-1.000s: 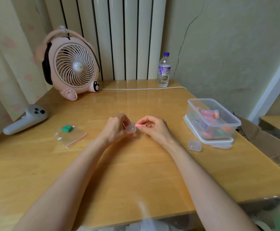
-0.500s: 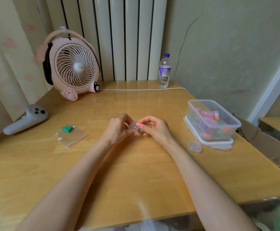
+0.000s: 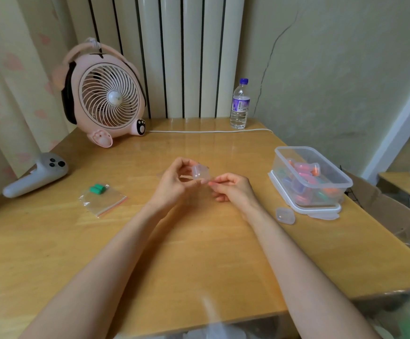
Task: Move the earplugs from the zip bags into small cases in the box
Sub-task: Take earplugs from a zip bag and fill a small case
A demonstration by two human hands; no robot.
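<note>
My left hand holds a small clear case up above the middle of the table. My right hand is just to its right. Its thumb and forefinger pinch a pink earplug below the case's lower edge, and only a sliver of the earplug shows. A zip bag lies on the left with two green earplugs in it. The clear plastic box stands on the right, holding several small cases with coloured earplugs.
An empty small case lies in front of the box, which sits on its lid. A pink fan, its white cable and a water bottle stand at the back. A grey controller lies far left.
My left hand has lifted and tilted the small case a little. The pink earplug in my right fingers shows far less than a second ago.
</note>
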